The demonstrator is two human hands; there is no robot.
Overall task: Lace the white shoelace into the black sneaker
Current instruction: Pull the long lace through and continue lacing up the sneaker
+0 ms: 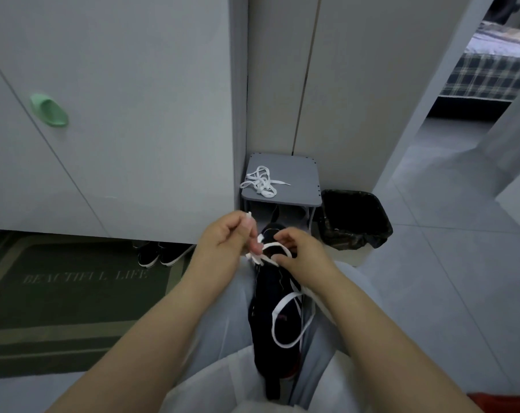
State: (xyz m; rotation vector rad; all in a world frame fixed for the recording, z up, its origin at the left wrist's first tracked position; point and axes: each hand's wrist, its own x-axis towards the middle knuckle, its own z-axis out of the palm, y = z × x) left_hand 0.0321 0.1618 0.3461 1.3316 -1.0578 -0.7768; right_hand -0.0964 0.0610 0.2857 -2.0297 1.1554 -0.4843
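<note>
The black sneaker (267, 296) lies wedged between the person's knees, and the white shoelace (286, 301) runs from its eyelets in a slack loop down over the upper. The left hand (226, 236) pinches the lace just below its stiff tip, and the right hand (299, 253) nips the flat band at the sneaker. The lace looks light, limp and prone to twist, so only the tip can be steered (a spare lace (261, 181) lies on the grey stool (297, 174)).
</note>
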